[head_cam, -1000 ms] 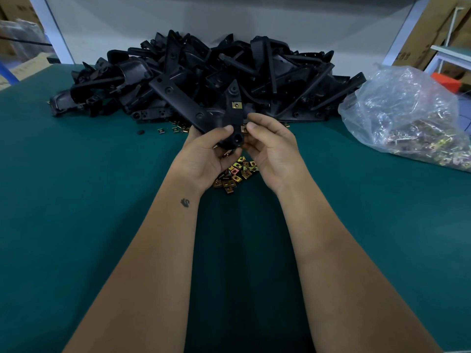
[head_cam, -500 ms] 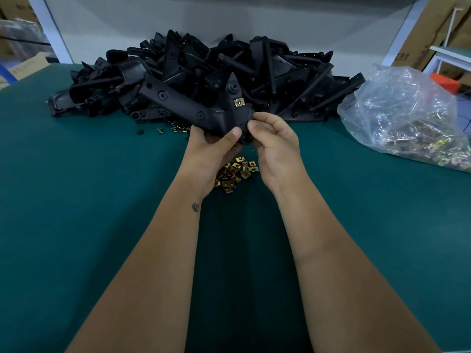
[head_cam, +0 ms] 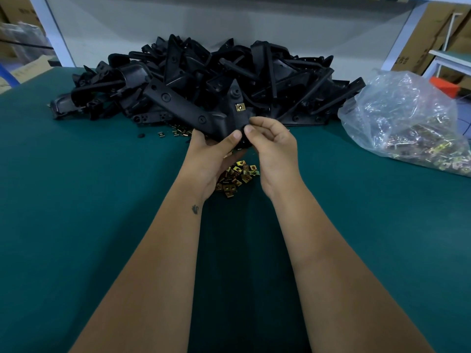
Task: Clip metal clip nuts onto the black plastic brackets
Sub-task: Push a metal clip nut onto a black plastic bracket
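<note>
My left hand (head_cam: 212, 159) grips a black plastic bracket (head_cam: 193, 110) from below, holding it above the green table. One brass-coloured clip nut (head_cam: 239, 107) sits clipped on the bracket's upright arm. My right hand (head_cam: 274, 146) pinches at the bracket's lower corner with thumb and forefinger; whether a clip nut is between those fingertips is hidden. A small heap of loose clip nuts (head_cam: 235, 178) lies on the table just under both hands.
A large pile of black brackets (head_cam: 267, 80) fills the back of the green table (head_cam: 89, 200). A clear plastic bag (head_cam: 407, 123) of clip nuts lies at the right. A few stray clip nuts (head_cam: 175, 132) lie near the pile's front. Cardboard boxes (head_cam: 428, 36) stand behind.
The bracket has been lifted and tilted, its long arm swinging up to the left. Both hands rose slightly off the heap of clip nuts.
</note>
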Demonstrator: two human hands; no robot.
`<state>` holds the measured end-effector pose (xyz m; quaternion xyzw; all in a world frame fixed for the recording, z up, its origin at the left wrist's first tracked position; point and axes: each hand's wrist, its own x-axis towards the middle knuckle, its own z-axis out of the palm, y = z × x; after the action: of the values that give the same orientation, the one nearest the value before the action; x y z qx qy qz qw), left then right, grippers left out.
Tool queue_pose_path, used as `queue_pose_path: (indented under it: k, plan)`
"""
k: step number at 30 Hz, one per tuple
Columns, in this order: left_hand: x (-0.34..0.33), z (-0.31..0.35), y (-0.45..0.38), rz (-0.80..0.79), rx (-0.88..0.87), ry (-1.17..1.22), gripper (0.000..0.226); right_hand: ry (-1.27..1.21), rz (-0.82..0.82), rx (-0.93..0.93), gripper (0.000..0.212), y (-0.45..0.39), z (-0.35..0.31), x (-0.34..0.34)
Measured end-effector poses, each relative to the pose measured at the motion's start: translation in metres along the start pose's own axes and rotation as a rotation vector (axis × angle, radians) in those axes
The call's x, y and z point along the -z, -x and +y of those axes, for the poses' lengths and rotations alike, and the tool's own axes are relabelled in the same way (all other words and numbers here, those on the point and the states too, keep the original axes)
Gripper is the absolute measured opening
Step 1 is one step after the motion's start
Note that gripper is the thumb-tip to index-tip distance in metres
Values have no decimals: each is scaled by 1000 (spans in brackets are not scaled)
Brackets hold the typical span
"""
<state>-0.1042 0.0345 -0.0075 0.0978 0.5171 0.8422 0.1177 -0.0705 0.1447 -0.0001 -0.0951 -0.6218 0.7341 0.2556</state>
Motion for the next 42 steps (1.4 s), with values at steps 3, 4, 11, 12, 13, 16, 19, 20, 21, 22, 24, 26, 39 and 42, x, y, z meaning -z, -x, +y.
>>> queue_pose_path:
  k: [3, 4, 11, 12, 13, 16, 19, 20, 21, 22, 24, 26, 39, 42]
  plan:
    - [0, 1, -3, 15, 27, 102, 37, 109, 17, 112, 11, 5, -4, -6]
    - [0, 0, -4, 20, 28, 125, 33, 151, 14, 159, 11, 7, -5, -9]
    - [2, 1, -6, 4, -23, 122, 40, 615, 0, 372, 22, 13, -3, -10]
    - [2, 0, -6, -5, -27, 99, 41, 660, -5, 397, 24, 14, -3, -9]
    - [2, 0, -5, -16, -30, 80, 41, 682, 1, 408, 26, 15, -3, -9]
    - [2, 1, -3, -49, -32, 46, 39, 716, 41, 409, 34, 13, -2, -7]
    - [0, 0, -3, -58, -30, 52, 38, 756, 45, 418, 38, 13, -2, -6]
    - [-1, 0, -2, -57, -25, 63, 37, 767, 43, 431, 39, 13, -2, -6]
    - [-1, -1, -2, -53, -19, 72, 36, 776, 42, 445, 39, 14, -3, -6]
    - [-2, -1, -2, -50, -15, 79, 36, 783, 41, 456, 39, 14, -3, -6]
    - [-2, -1, -2, -44, -7, 92, 34, 784, 32, 467, 37, 15, -4, -7]
    - [-2, -1, -3, -34, 1, 103, 34, 780, 16, 470, 35, 15, -4, -7]
    - [-9, 4, 5, 73, -5, -50, 28, 722, 50, 384, 32, 18, 3, -5]
    - [-23, 3, 12, 128, 12, -89, 21, 581, 107, 291, 32, 25, -2, 0]
